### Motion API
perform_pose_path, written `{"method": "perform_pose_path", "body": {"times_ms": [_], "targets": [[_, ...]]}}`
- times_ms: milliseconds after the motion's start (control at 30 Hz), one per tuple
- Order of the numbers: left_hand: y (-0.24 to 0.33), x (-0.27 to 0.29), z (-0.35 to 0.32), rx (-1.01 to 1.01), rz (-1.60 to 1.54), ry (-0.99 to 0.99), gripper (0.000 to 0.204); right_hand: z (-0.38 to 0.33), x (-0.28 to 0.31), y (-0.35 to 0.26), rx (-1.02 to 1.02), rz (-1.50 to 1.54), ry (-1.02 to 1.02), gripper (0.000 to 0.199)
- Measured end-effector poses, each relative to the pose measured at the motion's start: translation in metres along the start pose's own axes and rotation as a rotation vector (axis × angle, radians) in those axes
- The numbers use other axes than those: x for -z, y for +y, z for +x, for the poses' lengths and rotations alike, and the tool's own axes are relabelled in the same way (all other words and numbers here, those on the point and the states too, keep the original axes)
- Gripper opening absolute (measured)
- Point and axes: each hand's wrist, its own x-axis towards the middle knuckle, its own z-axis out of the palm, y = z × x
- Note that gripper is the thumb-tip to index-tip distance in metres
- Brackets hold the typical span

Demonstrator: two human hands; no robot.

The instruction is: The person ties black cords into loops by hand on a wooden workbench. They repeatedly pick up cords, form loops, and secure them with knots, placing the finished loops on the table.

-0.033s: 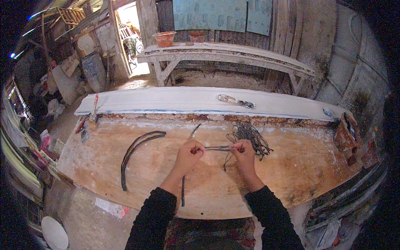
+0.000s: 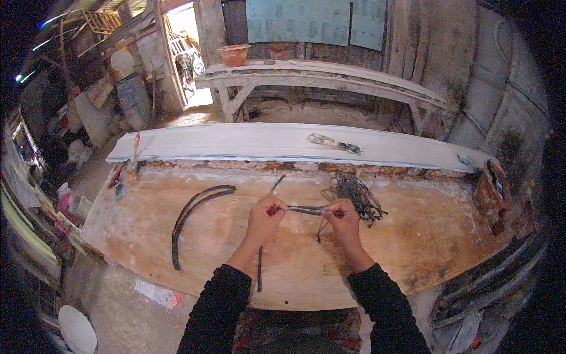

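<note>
Between my two hands, above the wooden tabletop point(image 2: 413, 248), a thin dark doubled strip point(image 2: 305, 210) is held level, with a narrow gap between its strands. My left hand point(image 2: 266, 216) pinches one end and my right hand point(image 2: 342, 217) the other. Under my left hand passes a long dark strip point(image 2: 259, 271) lying on the wood, its middle hidden. Just beyond my right hand lies a tangled bunch of thin black cords or strips point(image 2: 359, 197). A curved pair of thicker dark strips point(image 2: 187, 215) rests to the left.
Across the tabletop's far side runs a raised white board point(image 2: 236, 141) bearing a stained, long-handled tool point(image 2: 336, 143). A brush point(image 2: 134, 153) stands at its left end, and a reddish-brown container point(image 2: 490, 186) at its right. Behind is a bench point(image 2: 318, 76) with an orange pot point(image 2: 234, 55).
My right hand has shifted slightly to the left. The strands between my hands look a little more spread apart. The strips on the tabletop stay in place.
</note>
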Motion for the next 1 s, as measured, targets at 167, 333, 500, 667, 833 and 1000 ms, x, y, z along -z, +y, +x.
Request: {"method": "perform_pose_path", "body": {"times_ms": [167,333,500,667,833,1000], "targets": [[-0.008,0.005,0.012,0.195,-0.076,0.243,0.008,-0.022,-0.008,-0.031,-0.268,0.399,-0.502,0.011],[-0.029,0.004,0.016,0.268,-0.152,0.066,0.009,-0.035,-0.019,-0.043,-0.159,0.415,-0.790,0.011],[-0.036,0.002,0.016,0.172,-0.142,0.081,0.009,-0.031,-0.016,-0.037,-0.020,0.344,-0.764,0.007],[-0.022,-0.002,0.011,0.270,-0.098,0.030,0.008,-0.026,-0.009,-0.031,-0.130,0.295,-0.696,0.010],[-0.010,-0.009,0.005,0.248,-0.112,-0.209,0.008,-0.018,-0.004,-0.035,-0.274,0.263,-0.411,0.013],[-0.010,-0.020,-0.009,-0.040,-0.069,-0.575,0.012,0.006,0.001,0.004,-0.087,0.176,-0.069,0.007]]}}
